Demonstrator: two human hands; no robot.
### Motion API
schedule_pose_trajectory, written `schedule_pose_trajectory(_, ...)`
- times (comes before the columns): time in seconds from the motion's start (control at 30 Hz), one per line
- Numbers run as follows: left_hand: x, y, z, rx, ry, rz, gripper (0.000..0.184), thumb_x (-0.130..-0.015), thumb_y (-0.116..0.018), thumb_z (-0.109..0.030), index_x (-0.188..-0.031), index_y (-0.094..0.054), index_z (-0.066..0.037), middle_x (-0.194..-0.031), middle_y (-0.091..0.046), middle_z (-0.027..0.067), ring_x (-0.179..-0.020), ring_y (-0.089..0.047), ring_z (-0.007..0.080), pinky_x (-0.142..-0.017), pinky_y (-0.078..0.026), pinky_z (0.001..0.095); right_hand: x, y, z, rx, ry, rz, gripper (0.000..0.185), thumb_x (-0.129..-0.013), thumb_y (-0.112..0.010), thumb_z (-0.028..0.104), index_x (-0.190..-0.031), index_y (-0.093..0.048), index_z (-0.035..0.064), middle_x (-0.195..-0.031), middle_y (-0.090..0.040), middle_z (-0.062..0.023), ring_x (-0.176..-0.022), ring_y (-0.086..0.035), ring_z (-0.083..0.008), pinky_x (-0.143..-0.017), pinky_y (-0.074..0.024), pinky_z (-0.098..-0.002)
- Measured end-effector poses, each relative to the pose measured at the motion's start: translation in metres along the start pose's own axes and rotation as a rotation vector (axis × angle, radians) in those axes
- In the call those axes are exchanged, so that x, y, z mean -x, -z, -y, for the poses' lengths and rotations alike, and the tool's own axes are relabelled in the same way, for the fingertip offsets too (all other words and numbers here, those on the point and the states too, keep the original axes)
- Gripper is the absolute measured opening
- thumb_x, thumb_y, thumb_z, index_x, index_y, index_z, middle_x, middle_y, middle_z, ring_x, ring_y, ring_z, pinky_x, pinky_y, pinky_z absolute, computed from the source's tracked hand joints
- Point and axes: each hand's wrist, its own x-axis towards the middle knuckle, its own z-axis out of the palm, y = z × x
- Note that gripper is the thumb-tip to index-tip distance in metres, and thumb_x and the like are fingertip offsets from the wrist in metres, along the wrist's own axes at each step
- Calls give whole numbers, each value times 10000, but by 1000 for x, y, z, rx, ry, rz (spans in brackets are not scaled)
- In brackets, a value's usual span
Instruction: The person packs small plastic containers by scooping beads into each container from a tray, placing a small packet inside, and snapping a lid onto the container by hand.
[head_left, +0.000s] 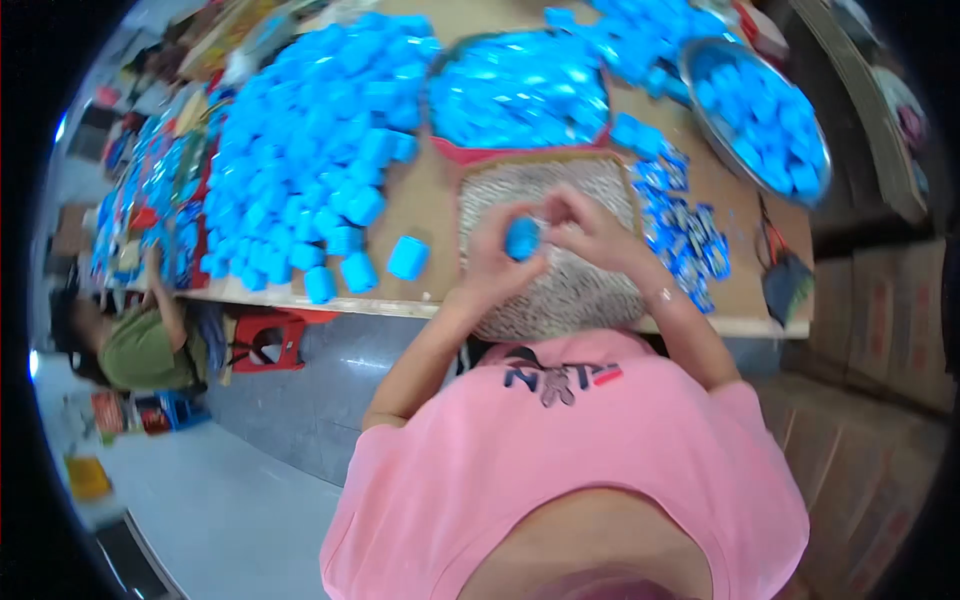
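Observation:
Over a patterned grey mat (545, 295) at the table's front edge, my left hand (497, 252) is curled round a small blue plastic piece (522, 238). Close beside it, my right hand (594, 232) has its fingers drawn together in a pinch; what lies between them, if anything, I cannot make out. A single blue block-like piece (409, 258) rests on the table left of my left hand. Small dark-blue printed packets (690, 240) lie scattered to the right of the mat.
A large heap of blue pieces (300, 150) covers the table's left side. Behind the mat stands a red-rimmed container (480, 153) of shiny blue items. A metal bowl (822, 150) of blue pieces and dark-handled scissors (772, 240) are at right. Another person (145, 345) sits at far left.

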Motion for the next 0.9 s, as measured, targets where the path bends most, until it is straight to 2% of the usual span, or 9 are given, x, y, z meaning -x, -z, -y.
schedule_pose_trajectory(0.1,-9,12,-2,17,166,75,401,-705,-688,-110,-1088,-578,-66,-949,-608,100,-797,-586,229,-734,-481,338,4,-5,-2,226,29,-197,364,-785,-671,77,-1117,-526,54,-937,-551,-43,-770,-499,-127,-709,-432,-265)
schedule_pose_trajectory(0.2,-40,44,32,-4,238,-299,338,-772,-710,-198,-1053,-589,-54,-967,-617,121,-849,-590,247,-796,-475,337,8,-1,11,447,139,-280,328,-773,-670,71,-1077,-547,47,-929,-556,-46,-742,-504,-147,-690,-432,-278)
schedule_pose_trajectory(0.37,-127,162,126,-412,114,-819,415,-788,-728,-353,-997,-626,-9,-861,-618,99,-749,-553,206,-681,-466,328,9,-2,-2,486,53,-234,216,-778,-639,42,-981,-566,36,-875,-552,-56,-720,-517,-178,-669,-434,-285)
schedule_pose_trajectory(0.5,-201,232,180,-593,127,-777,509,-765,-738,-438,-1011,-634,-5,-940,-647,150,-824,-602,262,-749,-499,349,4,-4,-3,508,60,-205,181,-781,-624,31,-952,-565,36,-850,-550,-62,-711,-522,-187,-657,-435,-290)
schedule_pose_trajectory(0.67,-240,269,230,-846,209,-734,841,-729,-668,-625,-1254,-523,16,-1198,-584,235,-1081,-571,384,-949,-452,435,8,1,-14,523,57,-228,182,-782,-613,28,-957,-562,34,-850,-558,-74,-711,-544,-202,-649,-449,-312)
schedule_pose_trajectory(0.77,-240,237,141,-627,-214,-740,617,-801,-713,-403,-1234,-545,2,-1259,-546,203,-1139,-529,325,-1013,-391,408,13,2,-27,510,129,-240,204,-801,-604,69,-997,-562,30,-960,-580,-120,-839,-564,-276,-752,-460,-359)
schedule_pose_trajectory(0.83,-222,261,101,-614,-249,-624,613,-852,-659,-378,-1327,-488,-30,-1282,-537,193,-1145,-524,342,-1013,-397,409,11,1,-34,505,138,-201,249,-760,-582,68,-1005,-548,38,-978,-552,-144,-895,-540,-332,-815,-448,-410)
schedule_pose_trajectory(0.87,-194,295,70,-1096,-277,-443,384,-896,-581,-228,-1247,-577,-73,-1202,-600,120,-1044,-582,260,-918,-449,358,12,0,-39,491,170,-222,249,-755,-585,74,-998,-543,43,-973,-551,-144,-885,-540,-334,-805,-450,-410)
schedule_pose_trajectory(0.9,-218,254,73,-1010,-341,-409,384,-896,-581,-228,-1247,-577,-73,-1202,-600,120,-1044,-582,260,-918,-449,358,12,0,-41,485,213,-232,248,-750,-588,80,-992,-539,47,-967,-551,-144,-875,-540,-335,-796,-453,-410)
